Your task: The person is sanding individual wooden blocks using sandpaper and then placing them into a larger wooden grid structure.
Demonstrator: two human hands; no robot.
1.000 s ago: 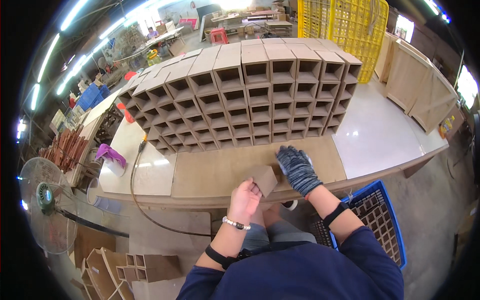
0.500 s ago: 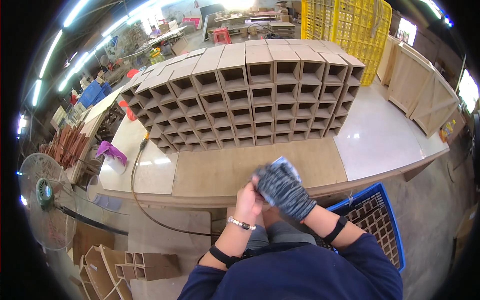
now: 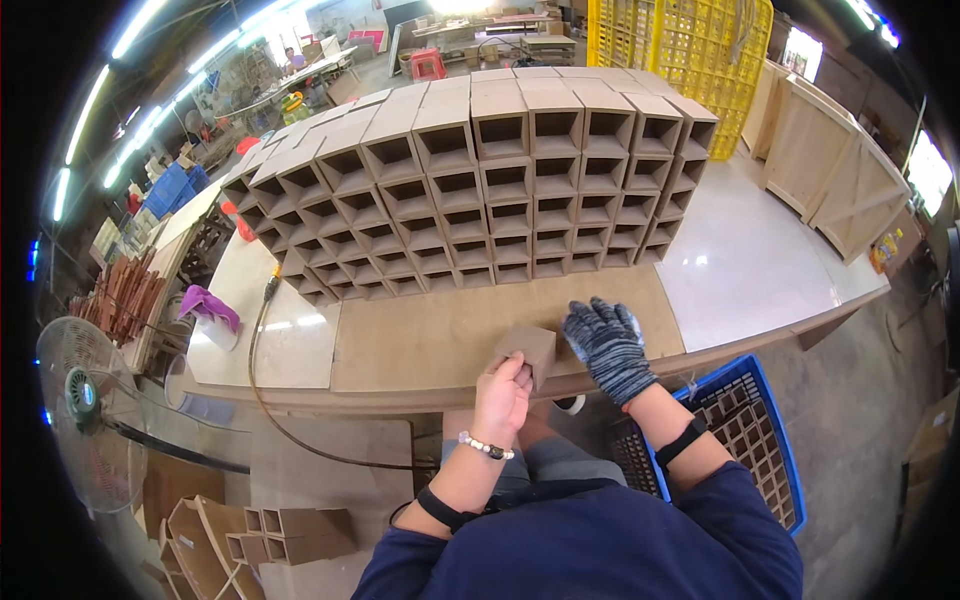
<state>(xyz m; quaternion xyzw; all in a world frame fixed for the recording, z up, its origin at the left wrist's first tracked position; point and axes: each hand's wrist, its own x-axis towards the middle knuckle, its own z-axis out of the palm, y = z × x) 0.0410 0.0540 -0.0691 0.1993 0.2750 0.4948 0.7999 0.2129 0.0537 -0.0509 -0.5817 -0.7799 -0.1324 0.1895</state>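
My bare left hand (image 3: 503, 392), with a beaded bracelet at its wrist, pinches the near edge of a small brown square box (image 3: 536, 345) at the table's front edge. Its open end, if it has one, is turned from sight. Just right of the box, my right hand (image 3: 607, 345) wears a grey-black knit glove. Its fingers are stretched out over the brown board (image 3: 420, 335), apart from the box; its palm is hidden. Beyond both hands stands a wide stack of similar square boxes (image 3: 465, 190), several rows high, hollow ends facing me.
A blue crate (image 3: 745, 368) of small square pieces sits on the floor at right. Left are a hose (image 3: 262, 385), a purple cloth (image 3: 210, 305) on a white container and a fan (image 3: 85, 390). A yellow crate (image 3: 690, 60) and wooden crates (image 3: 840, 160) stand at back right.
My hands have separated: the gloved right hand has moved right and opened out flat. The brown box now shows in my left hand; earlier the glove covered that spot, with a light blue edge showing.
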